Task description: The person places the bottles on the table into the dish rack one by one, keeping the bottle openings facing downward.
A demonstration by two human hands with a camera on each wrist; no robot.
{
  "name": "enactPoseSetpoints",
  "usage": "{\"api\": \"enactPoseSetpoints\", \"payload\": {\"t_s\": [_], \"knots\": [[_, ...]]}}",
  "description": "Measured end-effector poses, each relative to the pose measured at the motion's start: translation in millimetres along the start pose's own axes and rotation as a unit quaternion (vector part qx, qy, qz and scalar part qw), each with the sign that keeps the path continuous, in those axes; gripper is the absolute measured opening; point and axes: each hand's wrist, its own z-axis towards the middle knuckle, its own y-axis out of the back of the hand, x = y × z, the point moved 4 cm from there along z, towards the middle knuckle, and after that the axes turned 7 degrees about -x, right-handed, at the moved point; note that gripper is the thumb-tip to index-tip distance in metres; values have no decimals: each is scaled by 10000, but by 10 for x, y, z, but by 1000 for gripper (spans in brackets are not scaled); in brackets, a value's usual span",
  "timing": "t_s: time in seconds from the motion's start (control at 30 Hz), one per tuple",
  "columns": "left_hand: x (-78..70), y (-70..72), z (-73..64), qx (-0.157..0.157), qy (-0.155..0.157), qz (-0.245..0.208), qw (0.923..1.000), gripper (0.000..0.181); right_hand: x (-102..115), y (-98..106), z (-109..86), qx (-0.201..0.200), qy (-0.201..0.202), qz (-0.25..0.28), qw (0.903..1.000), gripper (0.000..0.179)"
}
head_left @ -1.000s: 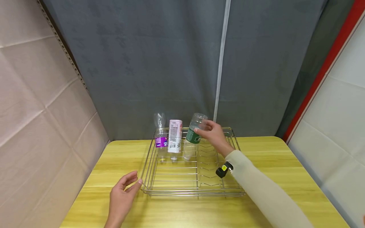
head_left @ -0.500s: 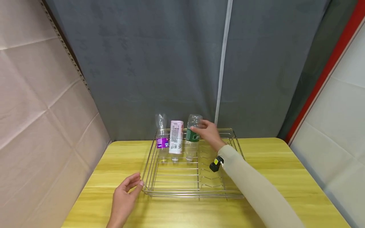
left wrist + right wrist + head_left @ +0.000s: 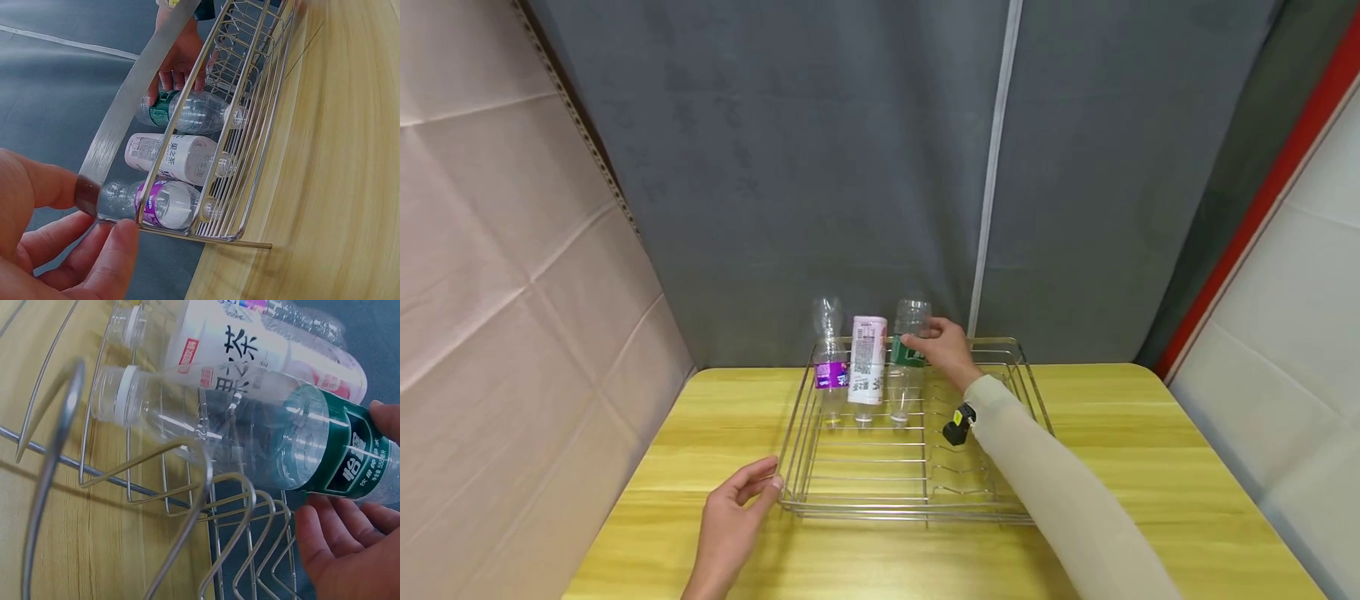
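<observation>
A clear plastic bottle [image 3: 219, 425] with a green label stands neck down in the wire dish rack [image 3: 868, 504]. My right hand [image 3: 946, 350] grips it near its base; in the right wrist view the thumb lies on one side of the label and the fingers on the other. My left hand [image 3: 730, 517] holds the front left corner of the rack, its thumb and fingers at the rim in the left wrist view. Beside the green-labelled bottle, a pink-and-white labelled bottle [image 3: 868, 358] and a clear bottle with a purple label [image 3: 831, 375] also lean neck down in the rack.
The rack stands on a yellow wood-grain table [image 3: 1112, 467]. Wavy wire dividers [image 3: 237, 506] fill the rack's right side. A dark grey curtain [image 3: 812, 167] hangs behind, with pale panels to the left and right.
The green-labelled bottle has gone from tilted to more upright, neck lower in the rack, in line with the other two. My right hand moved slightly left with it; my left hand stayed at the corner.
</observation>
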Motion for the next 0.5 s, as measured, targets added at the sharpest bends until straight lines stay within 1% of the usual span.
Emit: {"api": "enactPoseSetpoints", "payload": {"t_s": [0.23,0.37,0.5], "knots": [[-11,-3,3,31,-39,-23,10000,39,-50,-22,38,-75,-12,-112,9999,81],[-12,-3,1,9,-99,-120,9999,38,-62,-56,60,-47,37,-211,9998,83],[-11,-3,-3,-21,-110,-109,9999,37,-72,-80,72,-51,41,-270,9996,83]]}}
